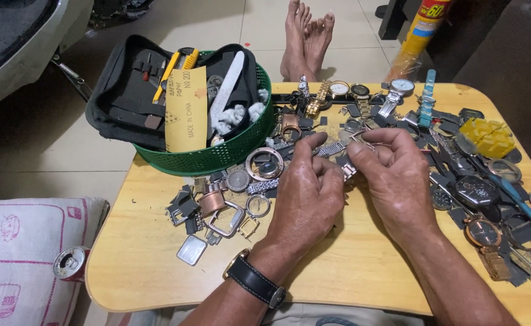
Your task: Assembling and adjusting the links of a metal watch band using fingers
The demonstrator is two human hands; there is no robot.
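Head view, looking down on a low wooden table [350, 271] strewn with watch parts. Left hand [306, 196] and right hand [392, 175] close together over the middle of the table, fingers curled narrow and pinching a short silver metal watch band [333, 149] between them; band held just above the tabletop, stretching from the left thumb toward the right fingertips. Black-strapped wristwatch [254, 280] on the left wrist. To the left of the hands, a heap of empty watch cases [229, 208], round and square, silver and copper-coloured. Far left on the table, a green plastic basket [217, 158] holding a black tool pouch [127, 90], a yellow sandpaper sheet [187, 111] and a white file. Along the far edge, a row of whole watches [353, 92]. To the right, dark watch faces and straps [483, 205], a yellow plastic block [489, 136]. Bare feet [305, 33] on the tiled floor beyond the table. Pink-printed cushion [24, 253] near left, a drink can [69, 262] beside it.
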